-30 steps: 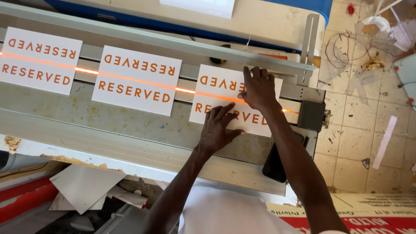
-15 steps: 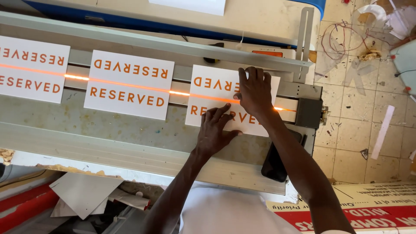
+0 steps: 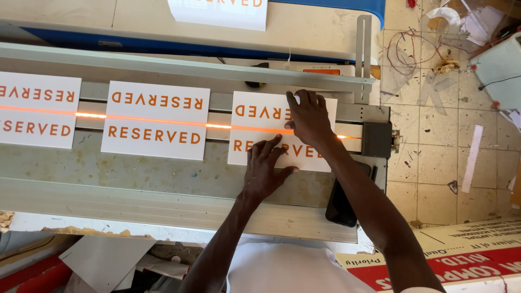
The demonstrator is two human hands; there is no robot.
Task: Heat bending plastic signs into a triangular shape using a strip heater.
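While a person in a white top leans over a long metal counter [image 3: 135, 179], both bare hands press flat on a white rectangular sign [image 3: 247, 135] with orange lettering at the counter's right end. Nearest the body, the left hand [image 3: 264, 171] lies palm down on the sign's lower half, its fingers [image 3: 271, 147] spread wide and gripping nothing. Just beyond it, the right hand [image 3: 308, 118] rests flat on the sign's upper half, fingers loosely spread and pointing away from the person, likewise clasping nothing. A dark phone [image 3: 342, 203] lies on the counter's near right corner, partly hidden under the right forearm. A glowing orange line [image 3: 163, 120] runs along the counter's slot and passes beneath the sign's middle. To the left, a second white sign [image 3: 157, 127] sits across the same line, close to but apart from the first, and a third sign [image 3: 35, 111] lies further left, cut off by the frame edge. Behind the signs a grey metal bar [image 3: 179, 66] spans the counter, with a black block [image 3: 377, 139] at the slot's right end. Farther back, another white sheet [image 3: 220, 13] rests on a pale surface. Off to the right, the tiled floor [image 3: 434, 157] is strewn with wires [image 3: 407, 51] and scraps.
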